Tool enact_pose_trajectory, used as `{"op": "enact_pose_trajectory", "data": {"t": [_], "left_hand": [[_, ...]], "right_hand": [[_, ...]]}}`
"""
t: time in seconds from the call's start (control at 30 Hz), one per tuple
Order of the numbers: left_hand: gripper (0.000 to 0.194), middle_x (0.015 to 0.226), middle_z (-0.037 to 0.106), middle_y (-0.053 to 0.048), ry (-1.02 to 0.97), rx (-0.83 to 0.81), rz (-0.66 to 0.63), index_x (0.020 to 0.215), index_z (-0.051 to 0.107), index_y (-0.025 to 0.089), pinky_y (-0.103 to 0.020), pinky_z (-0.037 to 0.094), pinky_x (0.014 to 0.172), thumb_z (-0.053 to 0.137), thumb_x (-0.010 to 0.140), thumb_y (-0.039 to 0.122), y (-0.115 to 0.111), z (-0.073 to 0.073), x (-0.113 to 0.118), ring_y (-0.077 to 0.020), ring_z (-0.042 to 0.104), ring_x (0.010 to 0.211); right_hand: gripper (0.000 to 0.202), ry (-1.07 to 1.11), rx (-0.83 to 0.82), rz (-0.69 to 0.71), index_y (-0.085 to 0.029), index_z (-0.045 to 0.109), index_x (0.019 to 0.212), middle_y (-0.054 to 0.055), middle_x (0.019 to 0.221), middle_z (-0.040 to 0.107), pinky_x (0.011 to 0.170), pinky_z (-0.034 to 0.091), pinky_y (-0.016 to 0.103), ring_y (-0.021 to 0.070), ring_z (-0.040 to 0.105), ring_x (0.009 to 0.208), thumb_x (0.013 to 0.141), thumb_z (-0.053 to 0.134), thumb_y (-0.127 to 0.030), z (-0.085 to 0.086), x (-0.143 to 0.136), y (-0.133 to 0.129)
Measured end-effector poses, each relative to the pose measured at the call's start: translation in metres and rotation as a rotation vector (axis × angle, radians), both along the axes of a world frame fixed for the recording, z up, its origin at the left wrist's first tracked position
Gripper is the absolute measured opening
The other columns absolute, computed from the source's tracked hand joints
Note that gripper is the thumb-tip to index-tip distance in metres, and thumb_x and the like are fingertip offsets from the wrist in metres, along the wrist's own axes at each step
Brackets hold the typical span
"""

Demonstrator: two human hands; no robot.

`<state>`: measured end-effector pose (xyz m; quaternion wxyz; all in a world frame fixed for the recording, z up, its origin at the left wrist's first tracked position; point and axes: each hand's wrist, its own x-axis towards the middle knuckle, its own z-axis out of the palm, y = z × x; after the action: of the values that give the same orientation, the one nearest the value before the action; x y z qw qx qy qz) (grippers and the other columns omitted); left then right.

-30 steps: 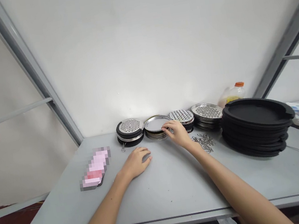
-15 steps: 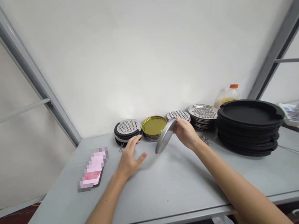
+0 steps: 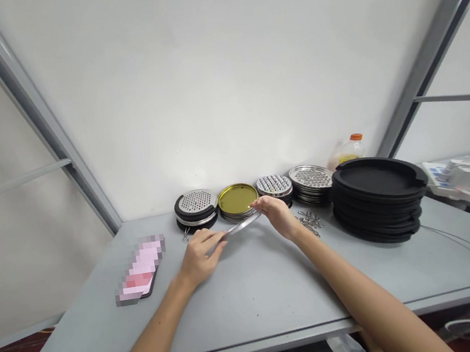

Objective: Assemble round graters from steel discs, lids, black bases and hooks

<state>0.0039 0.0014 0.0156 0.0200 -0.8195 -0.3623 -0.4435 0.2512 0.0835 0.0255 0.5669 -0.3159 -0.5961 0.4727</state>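
A thin round metal plate (image 3: 244,223) is held above the table, tilted and seen almost edge-on. My left hand (image 3: 200,254) pinches its left edge between fingers and thumb. At the plate's right end is my right hand (image 3: 278,215), its fingers fairly straight along the edge and its thumb hidden. Just behind the plate stands a stack of gold-coloured round plates (image 3: 237,198). Left of that stack is a perforated grater disc (image 3: 197,201) on a black holder. A stack of coarse grater discs (image 3: 274,184) sits beyond my right hand.
More grater discs (image 3: 311,177) are stacked farther right, beside a tall pile of black round holders (image 3: 377,199). Small metal parts (image 3: 311,220) lie in front. An orange-capped bottle (image 3: 354,146) stands behind. A phone (image 3: 141,272) lies at left on the grey table (image 3: 237,311).
The plate has swung from steeply tilted to nearly flat. My left hand, open and apart from it before, now grips its left edge. The view has shifted slightly right.
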Motion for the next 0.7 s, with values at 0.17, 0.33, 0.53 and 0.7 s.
{"op": "enact_pose_trajectory", "data": {"t": [0.17, 0.33, 0.53, 0.7], "left_hand": [[0.019, 0.093, 0.069, -0.005, 0.185, -0.142, -0.132, 0.098, 0.072, 0.025, -0.035, 0.048, 0.080, 0.057, 0.087, 0.018, -0.009, 0.005, 0.004, -0.0184, 0.062, 0.084], [0.020, 0.093, 0.070, -0.005, 0.244, -0.244, -0.168, 0.097, 0.070, 0.021, -0.039, 0.048, 0.084, 0.070, 0.077, 0.023, -0.014, 0.006, 0.011, -0.0216, 0.061, 0.088], [0.019, 0.095, 0.069, -0.005, 0.205, -0.273, -0.103, 0.100, 0.070, 0.021, -0.038, 0.049, 0.086, 0.064, 0.083, 0.026, -0.012, 0.003, 0.010, -0.0212, 0.060, 0.091], [0.019, 0.098, 0.068, -0.006, 0.195, -0.294, -0.089, 0.100, 0.070, 0.021, -0.037, 0.049, 0.087, 0.062, 0.084, 0.028, -0.012, 0.002, 0.008, -0.0208, 0.060, 0.093]], "right_hand": [[0.023, -0.394, 0.375, -0.517, -0.019, 0.064, 0.080, 0.009, 0.090, 0.066, 0.091, 0.045, 0.041, 0.0239, 0.059, 0.093, 0.085, 0.054, -0.039, -0.008, 0.025, 0.009], [0.020, -0.747, 0.590, -0.824, -0.018, 0.072, 0.089, 0.013, 0.114, 0.061, 0.097, 0.042, 0.045, 0.0283, 0.051, 0.110, 0.083, 0.057, -0.030, -0.019, 0.043, 0.017], [0.035, -1.025, 0.569, -0.828, -0.012, 0.068, 0.111, 0.018, 0.130, 0.054, 0.105, 0.038, 0.048, 0.0330, 0.041, 0.126, 0.084, 0.055, -0.028, -0.033, 0.039, 0.022], [0.043, -1.132, 0.510, -0.838, -0.008, 0.063, 0.121, 0.019, 0.135, 0.051, 0.106, 0.036, 0.047, 0.0341, 0.041, 0.128, 0.084, 0.053, -0.028, -0.036, 0.038, 0.021]]}}
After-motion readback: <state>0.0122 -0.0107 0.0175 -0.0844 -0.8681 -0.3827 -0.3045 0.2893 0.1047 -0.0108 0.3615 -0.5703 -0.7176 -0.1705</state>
